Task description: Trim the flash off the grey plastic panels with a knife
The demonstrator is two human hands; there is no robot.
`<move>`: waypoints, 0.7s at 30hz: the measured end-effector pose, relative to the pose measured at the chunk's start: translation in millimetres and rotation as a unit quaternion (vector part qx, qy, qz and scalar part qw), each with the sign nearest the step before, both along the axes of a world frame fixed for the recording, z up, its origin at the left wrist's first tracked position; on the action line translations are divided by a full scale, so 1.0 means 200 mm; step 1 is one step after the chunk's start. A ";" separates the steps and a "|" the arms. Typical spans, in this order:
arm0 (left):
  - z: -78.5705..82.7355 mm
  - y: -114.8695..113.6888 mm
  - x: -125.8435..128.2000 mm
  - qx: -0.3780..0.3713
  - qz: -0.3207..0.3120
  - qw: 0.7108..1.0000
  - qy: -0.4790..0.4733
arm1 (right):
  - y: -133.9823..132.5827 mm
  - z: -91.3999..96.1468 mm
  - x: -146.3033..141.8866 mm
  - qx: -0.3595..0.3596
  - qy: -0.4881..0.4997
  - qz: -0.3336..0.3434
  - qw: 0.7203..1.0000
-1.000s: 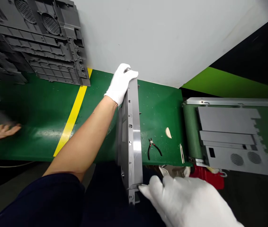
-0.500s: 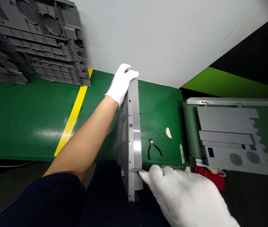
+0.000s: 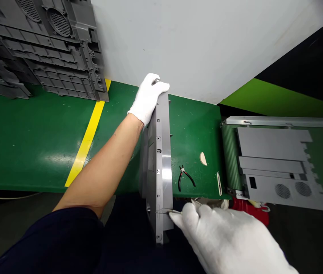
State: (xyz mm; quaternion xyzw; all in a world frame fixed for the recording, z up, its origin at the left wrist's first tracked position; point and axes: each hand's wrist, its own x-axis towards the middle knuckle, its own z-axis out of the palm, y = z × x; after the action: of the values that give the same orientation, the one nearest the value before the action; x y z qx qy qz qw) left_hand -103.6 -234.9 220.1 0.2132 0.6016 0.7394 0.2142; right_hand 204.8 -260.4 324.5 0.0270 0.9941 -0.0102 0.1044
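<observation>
A grey plastic panel (image 3: pixel 165 152) stands on its edge in front of me, its narrow side with small slots turned upward. My left hand (image 3: pixel 147 97), in a white glove, is closed around the panel's far end. My right hand (image 3: pixel 221 232), also gloved, grips a small knife (image 3: pixel 173 211) whose handle is mostly hidden in the fist. Its thin blade lies across the panel's narrow side close to the near end. On the green bench right of the panel are side cutters (image 3: pixel 184 178) with black handles.
A cream half-round piece (image 3: pixel 203 159) and tweezers (image 3: pixel 219 183) lie on the green bench (image 3: pixel 44 133). Ribbed grey panels (image 3: pixel 61 57) lean at the back left. Another grey panel (image 3: pixel 272 167) rests on a conveyor (image 3: pixel 231 160) at right. A white wall (image 3: pixel 178 45) rises behind.
My right hand and the knife have shifted slightly towards me along the panel's edge. The left hand keeps its hold at the far end, and the view has moved a little.
</observation>
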 end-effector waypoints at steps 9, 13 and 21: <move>0.00 0.01 0.01 0.001 -0.012 1.000 -0.009 | 0.01 -0.02 0.02 -0.016 -0.032 0.003 0.999; 0.00 0.01 0.01 0.021 -0.015 1.000 -0.004 | 0.01 -0.02 0.02 -0.007 -0.040 0.038 0.998; 0.02 -0.01 0.01 0.015 -0.003 1.000 0.003 | 0.01 -0.06 0.02 -0.002 0.073 0.016 0.997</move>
State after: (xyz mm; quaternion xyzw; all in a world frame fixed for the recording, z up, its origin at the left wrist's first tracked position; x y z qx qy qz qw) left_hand -102.6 -236.0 223.8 0.2205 0.5910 0.7467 0.2110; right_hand 209.5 -259.0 312.6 0.0097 0.9994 -0.0129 0.0320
